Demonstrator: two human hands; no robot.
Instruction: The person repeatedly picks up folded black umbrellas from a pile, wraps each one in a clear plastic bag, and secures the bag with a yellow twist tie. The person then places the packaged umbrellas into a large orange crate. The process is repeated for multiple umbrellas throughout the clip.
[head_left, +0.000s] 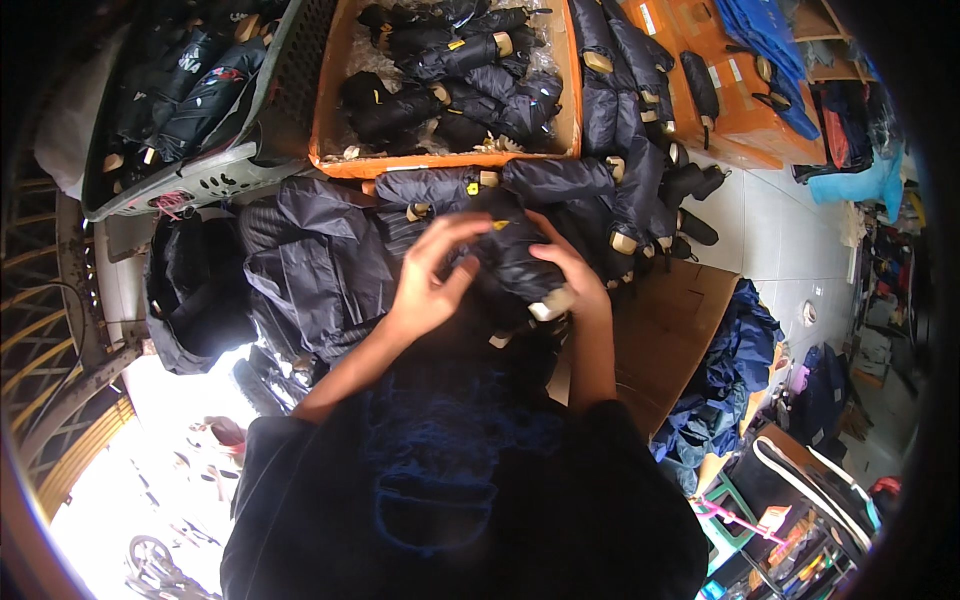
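Observation:
A black folded umbrella (515, 258) with a pale, blocky handle end (551, 304) is held in front of my chest. Its handle points down and to the right, and a small yellow tag shows near the top. My right hand (575, 268) grips it from the right side, the fingers partly hidden behind it. On the other side my left hand (438, 275) has its fingers apart, with the fingertips reaching the umbrella's upper left. More black folded umbrellas (560, 183) lie in a heap just beyond my hands.
An orange-edged carton (445, 163) at the far side holds several umbrellas. A grey plastic crate (190, 183) with more stands far left. Black cloth bags (320, 255) lie left of me. To the right are a cardboard sheet (655, 340), a blue fabric pile (715, 390) and orange cartons (745, 110).

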